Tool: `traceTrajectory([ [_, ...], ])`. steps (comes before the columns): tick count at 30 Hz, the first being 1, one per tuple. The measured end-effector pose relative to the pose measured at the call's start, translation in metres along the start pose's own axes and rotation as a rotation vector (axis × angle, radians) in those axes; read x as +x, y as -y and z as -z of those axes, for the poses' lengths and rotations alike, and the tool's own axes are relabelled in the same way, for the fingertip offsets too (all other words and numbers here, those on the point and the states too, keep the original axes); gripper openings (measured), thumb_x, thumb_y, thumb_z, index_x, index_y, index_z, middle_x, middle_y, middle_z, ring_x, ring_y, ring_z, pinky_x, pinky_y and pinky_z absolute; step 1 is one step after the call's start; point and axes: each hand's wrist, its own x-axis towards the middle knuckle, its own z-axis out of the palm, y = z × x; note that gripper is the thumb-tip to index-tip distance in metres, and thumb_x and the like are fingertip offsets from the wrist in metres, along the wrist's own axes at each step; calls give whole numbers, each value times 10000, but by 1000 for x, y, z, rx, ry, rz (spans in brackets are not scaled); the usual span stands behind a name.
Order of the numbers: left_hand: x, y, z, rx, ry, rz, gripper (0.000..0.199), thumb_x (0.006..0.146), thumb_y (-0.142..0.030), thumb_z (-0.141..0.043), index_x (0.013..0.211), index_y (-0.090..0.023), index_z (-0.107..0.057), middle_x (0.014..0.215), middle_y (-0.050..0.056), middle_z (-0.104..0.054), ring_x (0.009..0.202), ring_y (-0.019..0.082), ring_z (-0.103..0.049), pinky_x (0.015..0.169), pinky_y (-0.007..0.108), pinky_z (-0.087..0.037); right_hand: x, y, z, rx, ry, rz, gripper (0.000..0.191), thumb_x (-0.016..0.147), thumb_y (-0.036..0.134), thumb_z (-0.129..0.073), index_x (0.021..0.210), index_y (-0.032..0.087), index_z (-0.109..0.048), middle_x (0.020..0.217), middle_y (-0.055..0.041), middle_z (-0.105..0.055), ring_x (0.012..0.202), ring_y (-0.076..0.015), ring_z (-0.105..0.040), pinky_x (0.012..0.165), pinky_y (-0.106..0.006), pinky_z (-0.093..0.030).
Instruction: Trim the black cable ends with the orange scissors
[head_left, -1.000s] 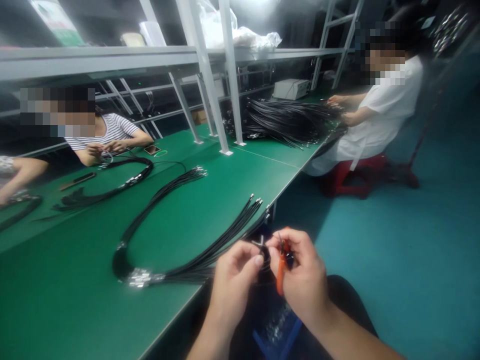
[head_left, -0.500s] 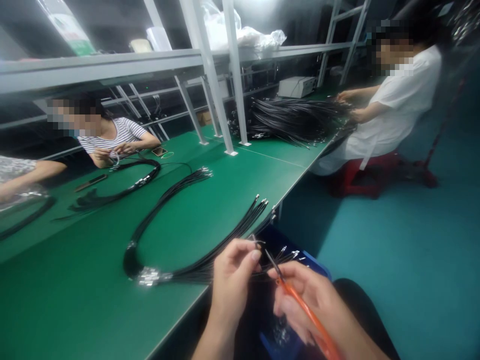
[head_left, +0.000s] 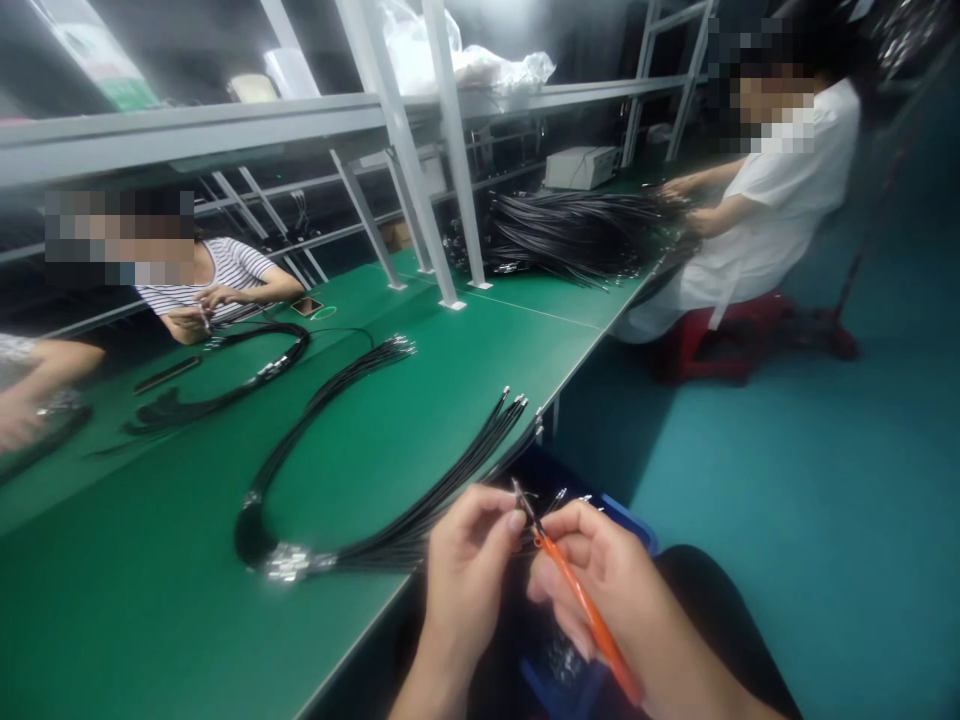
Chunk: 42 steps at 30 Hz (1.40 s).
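My right hand is wrapped round an orange-handled tool, whose thin metal tips reach the fingertips of my left hand. The left thumb and fingers are pinched together on a small dark piece, too small to make out clearly. Beside my left hand, a curved bundle of black cables lies on the green table, with shiny metal ends and a silvery wrapped section. Below my hands, a blue bin holds more cable ends, partly hidden by the hands.
A white-framed shelf stands across the table. Two people work at the left over more cables. Another person in white sits at the far right by a large black cable pile. A red stool stands on the floor.
The orange tool has moved left, and its tips now meet my left fingertips. My right hand has come closer to my left. The whole view has shifted slightly.
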Motion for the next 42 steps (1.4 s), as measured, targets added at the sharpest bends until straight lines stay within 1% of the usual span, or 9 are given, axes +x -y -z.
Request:
traceTrajectory([
  [5,0,0,-1,48,-6,-1,19,825,-196,-655,814,-187,-643,737,-15,-599,678,125,-570,622,195,-460,-1,2,2,-57,8,20,329,645,301,-739,790,157,-481,559,28,-591,273,-17,-357,292,-146,-216],
  [9,1,1,-2,79,-2,-9,27,829,-202,-647,821,-179,-635,739,-6,-603,686,135,-572,630,206,-456,-8,6,9,-66,93,-14,304,743,372,-679,830,165,-473,582,40,-560,305,-27,-367,303,-150,-235],
  [12,2,3,-2,91,-29,-15,45,836,-220,-638,832,-178,-623,749,-2,-606,680,137,-570,614,208,-452,-11,4,17,-15,140,23,348,741,419,-685,848,169,-469,596,45,-546,329,-23,-365,334,-154,-248],
  [17,2,5,-7,191,-102,-81,27,826,-198,-628,820,-178,-611,747,-3,-601,664,136,-568,610,217,-453,-10,2,21,-53,173,-14,268,699,258,-715,795,159,-486,553,57,-525,344,-1,-324,351,-142,-234],
  [25,-1,8,-8,318,-68,-143,44,841,-159,-581,813,-191,-591,759,-9,-606,692,144,-583,650,235,-471,-3,5,10,-158,11,-8,188,698,181,-666,773,160,-495,545,51,-555,306,-13,-355,324,-154,-238],
  [32,0,9,-10,368,-76,-149,44,836,-161,-581,801,-183,-595,745,2,-616,680,158,-595,632,245,-474,-3,6,15,-207,43,-33,182,746,250,-642,798,170,-487,549,52,-546,296,-34,-364,307,-168,-239],
  [35,1,7,-12,415,-95,-203,59,840,-154,-572,813,-183,-615,754,11,-628,684,164,-601,633,250,-472,-7,7,18,-251,65,-8,149,744,225,-634,798,167,-508,553,52,-545,337,-38,-383,346,-172,-287],
  [39,2,8,-14,504,-121,-322,110,843,-141,-574,897,-195,-652,832,32,-648,762,182,-612,685,265,-474,-13,3,24,-301,-27,67,195,655,147,-699,782,157,-551,615,20,-585,529,-85,-518,491,-181,-385],
  [42,2,9,-15,563,-110,-370,91,841,-121,-577,860,-193,-630,835,30,-640,772,178,-606,691,257,-464,-15,-2,31,-211,-85,122,257,669,254,-740,809,164,-543,618,14,-582,455,-66,-450,432,-184,-322],
])
